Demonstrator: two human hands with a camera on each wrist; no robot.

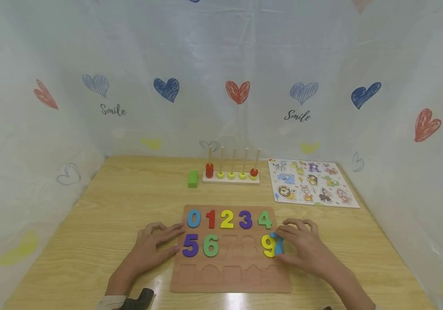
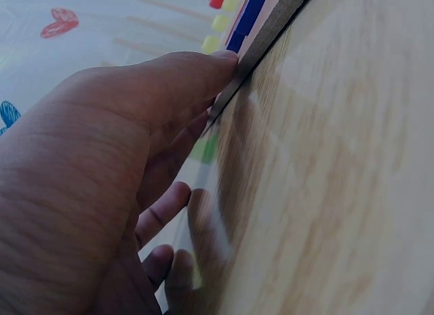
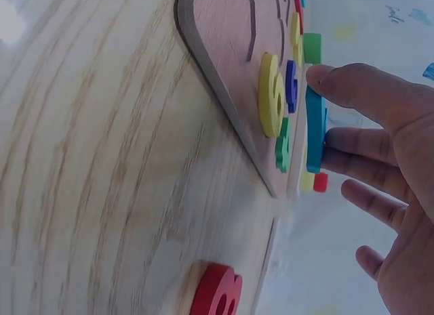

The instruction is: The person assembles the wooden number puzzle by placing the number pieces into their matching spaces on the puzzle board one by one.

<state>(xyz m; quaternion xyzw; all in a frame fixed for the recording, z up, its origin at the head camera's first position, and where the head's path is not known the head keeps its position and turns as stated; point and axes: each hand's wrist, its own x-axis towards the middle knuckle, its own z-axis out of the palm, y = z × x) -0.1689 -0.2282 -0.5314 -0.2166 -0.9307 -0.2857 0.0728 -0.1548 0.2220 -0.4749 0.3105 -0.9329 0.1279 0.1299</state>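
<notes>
My right hand (image 1: 308, 249) pinches a blue number 7 puzzle piece (image 3: 314, 132) between thumb and fingers, raised above the board's right side. The wooden number puzzle board (image 1: 231, 260) has 0 to 4 along its top row. Below them sit a purple 5 (image 1: 190, 246), a green 6 (image 1: 211, 246) and a yellow 9 (image 1: 268, 246), partly covered by the 7 in the head view. The 7 and 8 recesses show bare wood. My left hand (image 1: 151, 245) touches the board's left edge with extended fingers. In the right wrist view, a red 8 (image 3: 217, 291) lies on the table.
Behind the board stands a bead-peg counting stand (image 1: 231, 180) with red and yellow beads. A green block (image 1: 192, 179) is to its left. An animal picture puzzle (image 1: 297, 198) lies at the back right. A heart-printed curtain (image 1: 206, 120) surrounds the wooden table (image 1: 128, 193).
</notes>
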